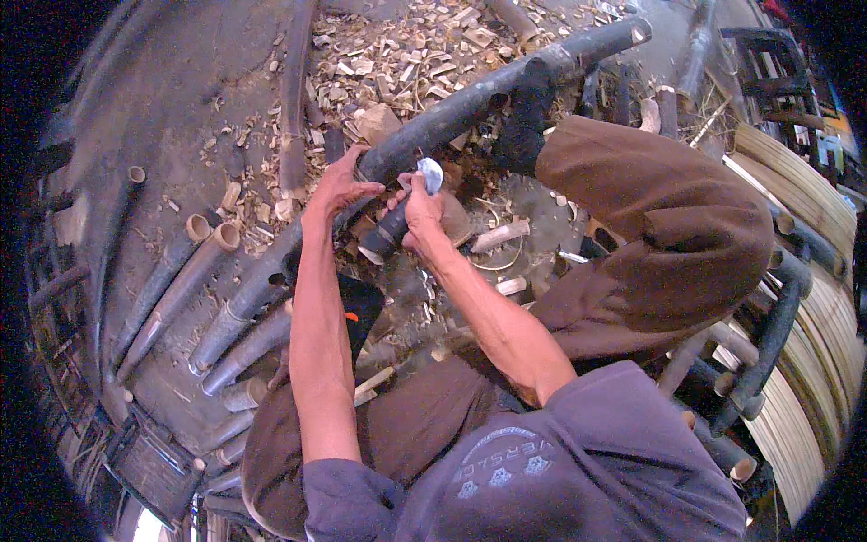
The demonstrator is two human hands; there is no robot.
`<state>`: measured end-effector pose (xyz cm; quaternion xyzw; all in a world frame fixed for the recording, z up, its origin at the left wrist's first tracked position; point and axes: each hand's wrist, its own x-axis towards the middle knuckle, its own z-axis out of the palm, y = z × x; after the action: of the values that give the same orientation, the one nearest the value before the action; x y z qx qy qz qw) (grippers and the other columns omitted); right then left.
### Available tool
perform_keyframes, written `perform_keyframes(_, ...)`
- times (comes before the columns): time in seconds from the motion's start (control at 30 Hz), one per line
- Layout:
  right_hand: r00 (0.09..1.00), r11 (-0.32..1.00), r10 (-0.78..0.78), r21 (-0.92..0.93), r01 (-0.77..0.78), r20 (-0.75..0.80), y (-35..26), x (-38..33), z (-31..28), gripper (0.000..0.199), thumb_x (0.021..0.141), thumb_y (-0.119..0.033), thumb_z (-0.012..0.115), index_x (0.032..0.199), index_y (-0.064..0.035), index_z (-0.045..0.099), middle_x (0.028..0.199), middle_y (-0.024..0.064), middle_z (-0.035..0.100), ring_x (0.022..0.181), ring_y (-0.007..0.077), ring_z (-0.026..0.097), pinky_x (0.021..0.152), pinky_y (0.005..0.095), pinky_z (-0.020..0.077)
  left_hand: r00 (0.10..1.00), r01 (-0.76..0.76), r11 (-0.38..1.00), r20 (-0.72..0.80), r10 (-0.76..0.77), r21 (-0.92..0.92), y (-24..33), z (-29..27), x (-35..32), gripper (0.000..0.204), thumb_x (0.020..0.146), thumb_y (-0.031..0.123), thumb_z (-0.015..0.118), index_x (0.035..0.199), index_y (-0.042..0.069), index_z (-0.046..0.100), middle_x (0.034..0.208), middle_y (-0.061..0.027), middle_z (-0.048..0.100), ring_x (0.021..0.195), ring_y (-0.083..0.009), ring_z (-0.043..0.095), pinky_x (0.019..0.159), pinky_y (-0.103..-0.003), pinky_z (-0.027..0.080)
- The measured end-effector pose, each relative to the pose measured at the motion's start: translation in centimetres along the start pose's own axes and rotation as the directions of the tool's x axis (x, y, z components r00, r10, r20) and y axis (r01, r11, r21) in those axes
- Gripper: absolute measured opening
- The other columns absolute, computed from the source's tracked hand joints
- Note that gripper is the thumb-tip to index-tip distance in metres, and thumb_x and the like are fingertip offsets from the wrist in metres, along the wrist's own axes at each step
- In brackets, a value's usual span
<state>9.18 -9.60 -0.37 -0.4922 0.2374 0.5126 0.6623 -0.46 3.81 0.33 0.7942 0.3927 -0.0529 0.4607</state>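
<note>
A long dark bamboo pole runs diagonally in front of me from far right to near left. My left hand lies over it, thumb on the near side and fingers on the far side, gripping it. Just right of that, my right hand is closed around a hand-held tool with a black cylindrical body and a pale rounded head. The head points up beside the pole; I cannot make out whether it touches, or what kind of tool it is. My fingers partly hide its body.
Cut wood chips litter the ground beyond the pole. Several bamboo lengths lie at the left. A bundle of pale split strips curves along the right, beside dark pole pieces. My brown-trousered legs flank the work.
</note>
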Motion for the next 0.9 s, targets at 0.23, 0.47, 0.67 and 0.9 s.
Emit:
perform_keyframes(0.23,0.808,0.531,-0.567,-0.822,0.208,-0.162,4.0,0.3,1.0,0.057,0.096,-0.045,0.043,0.109,0.0094,0.054,0.097,0.0318,0.061,0.094,0.0506,0.057,0.083,0.0512,0.0465,0.999,0.037,0.946,-0.001,-0.039,-0.322,-2.1,0.6,-0.6,0.077,0.068,0.033,0.08,0.135,0.011,0.048,0.113,-0.0117,0.064,0.104,-0.0227,0.06,0.092,-0.036,0.046)
perform_keyframes(0.47,0.836,-0.076,-0.374,-0.912,0.404,0.402,-3.7,-1.5,-1.7,0.031,0.092,-0.031,0.051,0.102,-0.0031,0.059,0.089,0.0264,0.064,0.087,0.0482,0.06,0.076,0.0562,0.047,0.963,0.102,0.936,-0.271,-0.008,0.336,1.6,3.4,-2.0,0.076,0.067,0.036,0.08,0.131,0.01,0.048,0.112,-0.0116,0.062,0.102,-0.0284,0.061,0.089,-0.043,0.047)
perform_keyframes(0.67,0.848,-0.077,-0.016,-0.846,0.527,0.53,-12.2,1.3,-2.5,0.035,0.092,-0.034,0.054,0.098,-0.0005,0.064,0.068,0.0136,0.063,0.064,0.0244,0.06,0.065,0.0406,0.0471,0.934,0.239,0.862,-0.349,-0.078,0.447,2.7,4.4,-0.9,0.08,0.057,0.048,0.084,0.118,0.009,0.05,0.104,-0.014,0.064,0.099,-0.0333,0.062,0.082,-0.048,0.049)
perform_keyframes(0.9,0.786,-0.303,-0.089,-0.769,0.563,0.611,-13.1,-0.8,-1.1,0.042,0.094,-0.038,0.047,0.101,-0.0009,0.065,0.091,0.0263,0.066,0.089,0.0449,0.062,0.081,0.0532,0.0481,1.0,-0.009,0.97,-0.019,0.014,0.244,-2.1,1.1,3.0,0.081,0.051,0.058,0.084,0.109,0.007,0.061,0.096,-0.0182,0.068,0.09,-0.0332,0.066,0.081,-0.042,0.051)
